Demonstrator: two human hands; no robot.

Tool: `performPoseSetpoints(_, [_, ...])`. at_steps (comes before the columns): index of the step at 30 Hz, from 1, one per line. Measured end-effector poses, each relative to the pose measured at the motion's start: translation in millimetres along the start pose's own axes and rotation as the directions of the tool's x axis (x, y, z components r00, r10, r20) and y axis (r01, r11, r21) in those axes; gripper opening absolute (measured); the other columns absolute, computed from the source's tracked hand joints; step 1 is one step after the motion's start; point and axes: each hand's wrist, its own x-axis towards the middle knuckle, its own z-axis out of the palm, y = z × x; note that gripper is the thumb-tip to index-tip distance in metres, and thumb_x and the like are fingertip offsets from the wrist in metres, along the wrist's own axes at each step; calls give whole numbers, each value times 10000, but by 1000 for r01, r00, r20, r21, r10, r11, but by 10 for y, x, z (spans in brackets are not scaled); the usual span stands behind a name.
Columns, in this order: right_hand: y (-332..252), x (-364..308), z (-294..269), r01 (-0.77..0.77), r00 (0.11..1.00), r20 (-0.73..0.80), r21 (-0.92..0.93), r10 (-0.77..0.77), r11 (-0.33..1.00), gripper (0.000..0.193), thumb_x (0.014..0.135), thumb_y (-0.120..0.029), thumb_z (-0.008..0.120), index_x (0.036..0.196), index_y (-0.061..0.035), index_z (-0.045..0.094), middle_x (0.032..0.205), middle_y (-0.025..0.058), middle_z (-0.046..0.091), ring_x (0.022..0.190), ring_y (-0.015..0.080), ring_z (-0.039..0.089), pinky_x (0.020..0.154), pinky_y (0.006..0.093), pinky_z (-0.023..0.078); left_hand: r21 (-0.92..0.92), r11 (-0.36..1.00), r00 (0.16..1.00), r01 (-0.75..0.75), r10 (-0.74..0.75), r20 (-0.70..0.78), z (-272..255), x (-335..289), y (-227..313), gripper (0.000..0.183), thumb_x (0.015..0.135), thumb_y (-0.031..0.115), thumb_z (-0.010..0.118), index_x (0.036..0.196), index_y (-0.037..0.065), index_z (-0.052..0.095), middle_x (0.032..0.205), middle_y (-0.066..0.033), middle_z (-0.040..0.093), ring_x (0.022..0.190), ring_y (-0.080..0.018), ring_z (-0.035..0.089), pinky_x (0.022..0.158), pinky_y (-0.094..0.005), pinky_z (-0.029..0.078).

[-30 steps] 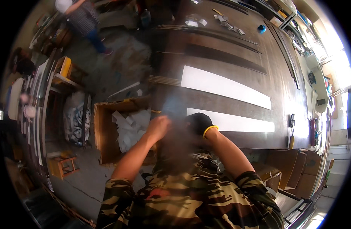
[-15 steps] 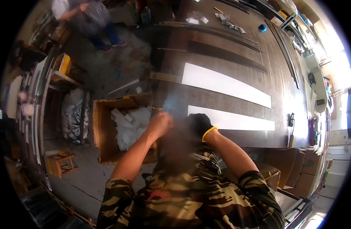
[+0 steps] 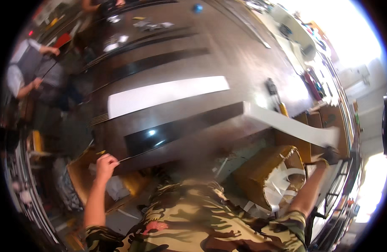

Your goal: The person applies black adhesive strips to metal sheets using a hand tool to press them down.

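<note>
My bare left hand (image 3: 106, 166) is closed on the end of a thin rod (image 3: 125, 159) along the near edge of a glossy dark strip (image 3: 180, 128). That strip lies on the dark table (image 3: 244, 63). Far out to the right, my right hand (image 3: 328, 156), in a black glove, is closed on a long white film (image 3: 292, 122). The film bends up off the dark strip and still meets its right end. Motion blurs the gloved fingers. Behind the dark strip lies a second strip with a white face (image 3: 168, 95).
Scrap-filled cardboard boxes stand below the table, one at left (image 3: 77, 168) and another at right (image 3: 254, 170). A yellow-handled tool (image 3: 282, 108) lies near the table's right edge. A person (image 3: 23, 75) at far left holds a thin dark rod. White scraps (image 3: 153, 25) lie farther back.
My right hand has swept far right, peeling the white film from the near strip and baring its dark face. My left hand has moved left and down. The view has turned right.
</note>
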Motion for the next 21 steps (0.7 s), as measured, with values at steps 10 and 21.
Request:
performPoseSetpoints(10, [796,-2577,1972,18,669,689,358,-277,934,424,945,-411,499,1125,-67,669,1084,215,682,1038,354,654,874,483,529,450,893,981,-13,-76,178,-83,235,92,169,581,26,821,707,14,710,725,-156,647,716,-332,646,664,-424,500])
performPoseSetpoints(21, [-2292,-232,-1264,0,990,2,1000,-141,12,795,839,-522,718,1407,-27,464,1312,314,541,1159,450,555,961,510,450,676,715,966,177,-259,21,69,75,391,223,647,91,827,815,62,684,863,-113,663,885,-339,646,760,-450,512])
